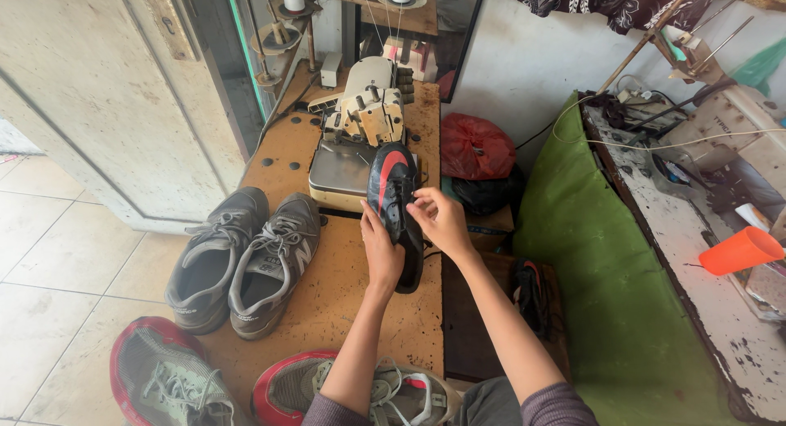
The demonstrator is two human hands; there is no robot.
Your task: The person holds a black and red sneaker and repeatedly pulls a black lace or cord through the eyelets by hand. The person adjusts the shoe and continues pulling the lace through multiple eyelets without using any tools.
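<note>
Far left of the grip: tiled floor (49,254), open and bare, running up to a pale door (98,106).

Left of the grip: pair of grey sneakers (246,258) side by side on the wooden tabletop (344,303), the outer one overhanging the tabletop's left edge. Below them, at the near edge, a red-and-grey sneaker (168,373) lies past the tabletop's corner; a second one (360,393) lies partly under the left forearm.

At the grip: black shoe with red stripe (395,213), upright on its side, toe pointing away, heel toward the person. Left hand (381,254) wrapped closed around the shoe's lower half from the left. Right hand (442,221) pinches the laces at the shoe's upper right, fingers closed on it. A strip of bare tabletop lies between the grey pair and the left hand.

Just beyond the grip: cream sewing machine (360,131), its flat plate nearly touching the shoe's toe.

Right of the grip: tabletop edge falls off close beside the right hand. Past it, a red plastic bag (475,147), bunched and rounded, sits on a black bag (487,192). Below, another black shoe (532,295) lies in the gap.

Further right: green cloth (598,270) draped down, then a worn white bench (696,262) with an orange cup (741,250) near its far edge.
</note>
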